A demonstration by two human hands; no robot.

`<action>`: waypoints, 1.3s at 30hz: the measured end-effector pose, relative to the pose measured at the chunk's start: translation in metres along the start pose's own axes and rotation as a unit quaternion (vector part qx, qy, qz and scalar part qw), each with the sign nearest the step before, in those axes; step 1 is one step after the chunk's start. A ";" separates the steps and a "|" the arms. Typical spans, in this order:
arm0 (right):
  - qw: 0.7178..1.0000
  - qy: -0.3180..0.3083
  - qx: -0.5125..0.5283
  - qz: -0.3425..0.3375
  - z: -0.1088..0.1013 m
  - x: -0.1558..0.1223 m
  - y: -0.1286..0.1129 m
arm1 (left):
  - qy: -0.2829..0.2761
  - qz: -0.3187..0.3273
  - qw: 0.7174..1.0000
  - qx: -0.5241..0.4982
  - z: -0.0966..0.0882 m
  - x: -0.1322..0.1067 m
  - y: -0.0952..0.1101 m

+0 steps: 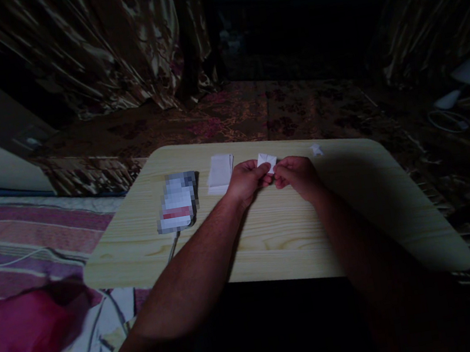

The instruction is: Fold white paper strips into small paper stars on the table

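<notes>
A small folded piece of white paper with visible creases is held up over the table between my two hands. My left hand grips it from the left, with the thumb lying across its face. My right hand is closed at its lower right corner, the thumb and forefinger pinched together there. Just left of my left hand lies a stack of white paper sheets. A small white folded paper shape rests beyond my right hand.
The light wood-grain table has rounded corners. On its left lies a phone with a blurred-out screen, its cable running off the near edge. A striped bed cover and a pink cloth are at left; patterned curtains hang behind.
</notes>
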State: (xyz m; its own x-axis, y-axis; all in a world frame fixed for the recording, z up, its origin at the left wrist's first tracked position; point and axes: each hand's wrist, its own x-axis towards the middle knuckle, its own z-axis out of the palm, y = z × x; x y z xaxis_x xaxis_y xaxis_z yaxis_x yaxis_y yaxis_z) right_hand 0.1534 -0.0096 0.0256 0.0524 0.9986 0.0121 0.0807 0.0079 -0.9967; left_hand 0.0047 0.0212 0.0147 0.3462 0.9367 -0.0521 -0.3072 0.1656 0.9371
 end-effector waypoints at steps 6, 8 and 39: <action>1.000 0.000 0.007 -0.008 -0.001 0.001 0.004 | -0.010 0.006 1.000 0.001 0.000 0.000 0.000; 1.000 0.000 0.006 -0.007 -0.001 0.001 0.004 | -0.007 0.005 1.000 0.001 0.000 0.000 0.000; 1.000 -0.003 0.020 -0.012 -0.003 0.002 0.006 | -0.009 0.019 1.000 0.001 0.002 0.001 -0.001</action>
State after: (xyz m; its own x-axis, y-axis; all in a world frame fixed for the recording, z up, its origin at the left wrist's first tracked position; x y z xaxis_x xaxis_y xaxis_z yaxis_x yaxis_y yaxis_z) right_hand 0.1571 -0.0073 0.0201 0.0451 0.9983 0.0361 0.0422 0.0342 -0.9985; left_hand 0.0070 0.0214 0.0143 0.3499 0.9367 -0.0105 -0.3178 0.1293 0.9393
